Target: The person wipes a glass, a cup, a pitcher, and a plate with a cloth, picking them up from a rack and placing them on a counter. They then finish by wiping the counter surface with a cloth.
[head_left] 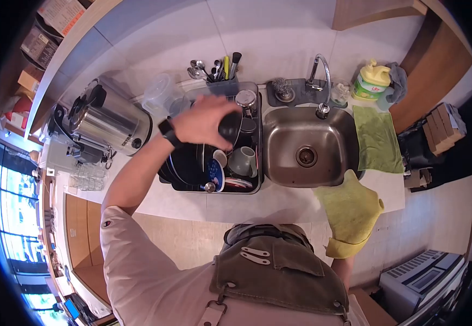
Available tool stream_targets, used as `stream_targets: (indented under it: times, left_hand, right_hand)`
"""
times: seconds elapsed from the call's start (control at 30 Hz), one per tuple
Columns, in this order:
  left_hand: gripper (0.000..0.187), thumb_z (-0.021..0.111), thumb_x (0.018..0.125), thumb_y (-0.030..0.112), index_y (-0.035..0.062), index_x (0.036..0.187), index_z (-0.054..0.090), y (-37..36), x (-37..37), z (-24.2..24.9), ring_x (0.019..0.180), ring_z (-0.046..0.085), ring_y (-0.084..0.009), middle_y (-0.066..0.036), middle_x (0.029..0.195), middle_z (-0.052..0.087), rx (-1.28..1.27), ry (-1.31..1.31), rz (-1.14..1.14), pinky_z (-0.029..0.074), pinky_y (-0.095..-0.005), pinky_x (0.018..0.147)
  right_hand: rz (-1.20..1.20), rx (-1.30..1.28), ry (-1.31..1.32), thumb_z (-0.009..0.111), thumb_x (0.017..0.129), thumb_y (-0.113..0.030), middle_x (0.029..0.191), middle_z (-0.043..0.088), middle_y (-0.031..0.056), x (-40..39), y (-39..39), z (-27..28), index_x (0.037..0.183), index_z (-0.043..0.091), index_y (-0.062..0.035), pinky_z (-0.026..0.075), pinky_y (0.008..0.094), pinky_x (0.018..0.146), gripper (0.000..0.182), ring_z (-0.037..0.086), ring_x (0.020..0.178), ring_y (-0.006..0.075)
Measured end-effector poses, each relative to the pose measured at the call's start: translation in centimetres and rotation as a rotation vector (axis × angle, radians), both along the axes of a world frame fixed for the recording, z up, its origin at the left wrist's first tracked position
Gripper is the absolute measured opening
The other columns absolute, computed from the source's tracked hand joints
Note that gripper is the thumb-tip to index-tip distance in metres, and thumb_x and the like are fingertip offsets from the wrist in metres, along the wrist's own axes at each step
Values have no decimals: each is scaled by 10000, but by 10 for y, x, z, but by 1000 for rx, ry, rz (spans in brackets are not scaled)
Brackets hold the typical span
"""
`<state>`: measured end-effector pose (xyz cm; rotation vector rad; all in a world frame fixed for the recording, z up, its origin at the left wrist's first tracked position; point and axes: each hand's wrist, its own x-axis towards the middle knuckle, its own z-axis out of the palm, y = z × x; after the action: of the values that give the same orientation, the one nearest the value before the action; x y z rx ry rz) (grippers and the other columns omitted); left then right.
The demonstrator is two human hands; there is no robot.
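My left hand (206,124) reaches over the dish rack (260,182), thumb and fingers curved round a small black bowl (229,127). Around it in the rack are a grey-green mug (241,161), a blue patterned bowl (215,173), a dark pan (186,165) and a metal-topped jar (246,99). A yellow-green cloth (350,209) covers my right hand in front of the counter's edge. The cloth hides the fingers; only part of the forearm shows below it.
Right of the rack is a steel sink (279,146) with a faucet (322,108). A green towel (378,138) lies beside it, near a soap bottle (371,81). A cutlery holder (222,88) stands behind the rack. Metal water dispenser (111,127) and glasses (88,178) are left.
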<state>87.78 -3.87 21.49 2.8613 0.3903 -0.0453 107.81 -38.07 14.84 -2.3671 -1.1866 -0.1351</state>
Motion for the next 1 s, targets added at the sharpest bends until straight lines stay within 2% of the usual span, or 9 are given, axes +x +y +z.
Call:
stream_targets:
  times: [0.13, 0.2, 0.3, 0.33, 0.4, 0.63, 0.83, 0.93, 1.0]
  left_hand:
    - [835, 901, 644, 239, 60, 1368, 524, -12, 15, 73, 1104, 594, -301, -139, 1160, 587, -125, -571, 15, 468, -373, 988]
    - [824, 910, 648, 209, 64, 1364, 529, -32, 35, 63, 1109, 593, -273, -128, 1147, 590, -658, -878, 75, 460, -358, 1006]
    - [809, 874, 643, 150, 128, 1375, 529, -55, 66, -1, 1167, 544, -321, -139, 1249, 525, -106, -707, 72, 462, -396, 1030]
    - [807, 860, 642, 136, 151, 1378, 530, -69, 76, -23, 1188, 523, -342, -140, 1283, 496, 153, -593, -8, 467, -411, 1027]
    - [841, 810, 603, 46, 160, 1386, 527, -119, 89, -52, 1252, 462, -362, -135, 1281, 471, -193, -548, -55, 411, -433, 1079]
    - [934, 768, 628, -2, 141, 1486, 428, -210, 97, -71, 1320, 423, -362, -134, 1446, 432, -346, -729, -175, 379, -455, 1116]
    - [599, 639, 983, 283, 71, 1487, 393, -258, 62, -149, 1403, 391, -368, -203, 1495, 420, -1627, -1094, 329, 348, -461, 1138]
    - [576, 597, 1006, 349, 73, 1481, 425, -275, 46, -175, 1393, 430, -306, -171, 1483, 462, -954, -383, 25, 367, -425, 1127]
    - [551, 601, 1008, 323, 66, 1469, 444, -283, 35, -145, 1361, 461, -267, -142, 1462, 491, -924, -833, -2, 384, -403, 1110]
  right_hand:
    - [-12, -19, 39, 717, 811, -189, 1082, 654, 78, 4, -3, -7, 1182, 616, -114, 484, 405, 892, 392, 615, 978, 294]
    - [-20, 1, 93, 715, 818, -177, 1104, 653, 87, 2, -5, -10, 1202, 605, -99, 485, 404, 912, 407, 621, 1003, 300]
    - [1, 229, 432, 675, 896, -147, 1270, 590, 83, -2, -16, -20, 1296, 537, -73, 465, 365, 991, 429, 575, 1157, 274]
    - [15, 528, 668, 648, 932, -173, 1327, 556, 80, 4, -28, -86, 1327, 506, -74, 458, 371, 1008, 432, 553, 1200, 263]
    - [-60, 778, 900, 606, 981, -186, 1378, 526, 82, 12, -27, -118, 1375, 465, -63, 455, 379, 1027, 437, 535, 1240, 243]
    - [-56, 756, 894, 621, 970, -180, 1333, 552, 86, 14, -20, -100, 1364, 479, -42, 471, 373, 998, 440, 559, 1196, 224]
    - [56, 748, 808, 652, 946, -186, 1293, 575, 84, 25, -54, -74, 1335, 503, -30, 482, 365, 969, 445, 577, 1154, 213]
    - [127, 740, 802, 667, 934, -189, 1273, 587, 83, 13, -55, -63, 1321, 516, -25, 488, 361, 954, 447, 586, 1133, 208]
    - [193, 733, 814, 677, 926, -191, 1260, 594, 82, 0, -52, -58, 1312, 524, -21, 491, 359, 944, 448, 592, 1120, 205]
